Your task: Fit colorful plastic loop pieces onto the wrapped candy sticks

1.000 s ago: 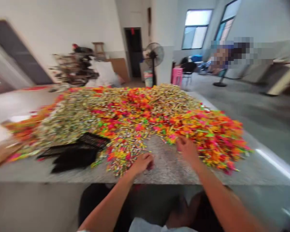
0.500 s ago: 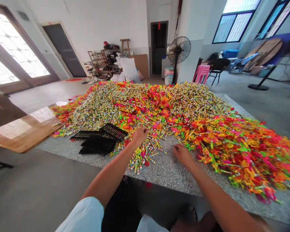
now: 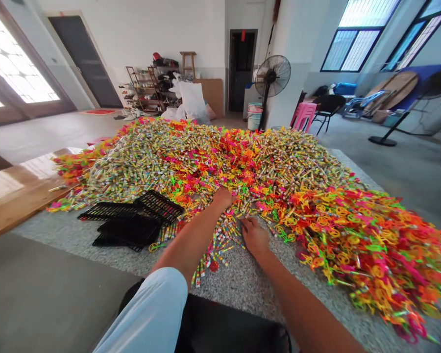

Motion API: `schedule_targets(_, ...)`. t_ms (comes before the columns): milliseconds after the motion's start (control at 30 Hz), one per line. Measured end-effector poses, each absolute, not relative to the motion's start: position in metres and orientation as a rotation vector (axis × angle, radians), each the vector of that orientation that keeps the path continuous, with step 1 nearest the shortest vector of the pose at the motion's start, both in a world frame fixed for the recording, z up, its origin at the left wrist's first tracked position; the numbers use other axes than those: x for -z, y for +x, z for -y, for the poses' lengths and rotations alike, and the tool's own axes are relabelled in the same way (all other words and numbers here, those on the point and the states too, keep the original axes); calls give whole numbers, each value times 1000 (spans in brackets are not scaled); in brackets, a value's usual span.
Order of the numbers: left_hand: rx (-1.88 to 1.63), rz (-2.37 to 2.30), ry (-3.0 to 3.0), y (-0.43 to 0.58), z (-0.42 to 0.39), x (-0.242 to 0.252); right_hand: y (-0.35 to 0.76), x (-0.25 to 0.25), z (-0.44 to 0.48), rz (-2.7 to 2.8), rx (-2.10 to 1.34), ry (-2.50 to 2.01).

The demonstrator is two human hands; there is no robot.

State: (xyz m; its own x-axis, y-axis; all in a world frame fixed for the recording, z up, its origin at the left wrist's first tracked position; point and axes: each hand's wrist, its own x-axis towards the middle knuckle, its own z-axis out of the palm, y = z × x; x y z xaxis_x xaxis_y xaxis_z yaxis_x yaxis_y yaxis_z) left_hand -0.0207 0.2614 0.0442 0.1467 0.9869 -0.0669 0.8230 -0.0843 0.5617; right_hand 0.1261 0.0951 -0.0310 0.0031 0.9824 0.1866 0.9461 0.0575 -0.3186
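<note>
A big heap of short, yellow-patterned tubes with whitish ends [image 3: 135, 164] covers the grey speckled tabletop [image 3: 238, 284]. Mixed in are bright plastic loop-shaped pieces [image 3: 375, 240] in orange, yellow, pink and green. My left hand [image 3: 224, 197] reaches into the near middle of the heap, its fingers curled in; whatever they pinch is hidden. Lower and to the right, my right hand [image 3: 255, 236] rests by the table surface, fingers somewhat apart, with their tips beside a loose spread of tubes [image 3: 222, 245]. I see nothing held in it.
Black slotted plastic trays [image 3: 128, 223] lie stacked askew left of my left forearm. A wooden table [image 3: 18, 196] adjoins on the left. Behind the heap stand a fan [image 3: 273, 76], white sacks [image 3: 193, 100], shoe racks [image 3: 147, 88] and pink stools [image 3: 304, 115].
My left hand has moved slightly forward and right, into the tubes. My right hand has shifted left, closer to the loose tubes and to my left hand. The view has turned slightly.
</note>
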Motion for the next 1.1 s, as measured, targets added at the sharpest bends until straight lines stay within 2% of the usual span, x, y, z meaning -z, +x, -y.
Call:
schedule_targets(233, -659, -1782, 1789, -39, -263, -29, 125, 27, -95, 1974, -163, -1955)
schedule_targets(467, -923, -1614, 1539, -78, -210, -45, 125, 23, -104, 1789, -236, -2002)
schedule_targets(667, -1098, -1184, 1070, -108, -133, -48, 126, 9, -120, 1582, -634, -1984)
schedule_targets(800, -1143, -1018, 949, -116, -88, -55, 129, 11, -97, 1493, -816, -1923)
schedule_targets(967, -1103, -1075, 1162, -92, -59, -58, 136, 3, -46, 1316, -1059, -1694)
schedule_targets(1100, -977, -1193, 1465, -60, -49, -59, 145, -29, -14, 999, -1330, -1200)
